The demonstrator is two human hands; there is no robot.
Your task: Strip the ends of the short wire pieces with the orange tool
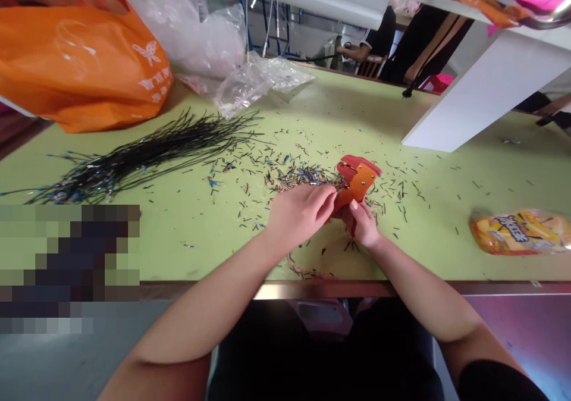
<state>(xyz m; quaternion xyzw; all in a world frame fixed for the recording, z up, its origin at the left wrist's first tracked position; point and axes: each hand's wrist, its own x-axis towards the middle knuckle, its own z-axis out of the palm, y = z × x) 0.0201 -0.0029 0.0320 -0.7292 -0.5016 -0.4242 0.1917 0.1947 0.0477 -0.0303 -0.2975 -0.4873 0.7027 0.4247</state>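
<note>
My right hand point(362, 224) is wrapped around the handles of an orange and red wire stripper point(360, 178), its head tilted up and away from me. Close beside the tool, my left hand point(301, 213) is closed, with thumb and fingers pinched together near the jaws. Whatever lies in that pinch is too small or hidden to make out. Beyond the left hand, a pile of short black wire offcuts point(307, 176) with bits of blue lies on the green table point(214, 240). A bundle of long thin black wires point(156, 145) rests further left, some with blue ends.
An orange bag point(84, 68) stands at back left, beside clear plastic bags point(250, 85). A white panel point(482, 91) rises from the table at back right. On the right lies an iced tea bottle point(521, 231). Other people's arms point(357, 51) show across the table.
</note>
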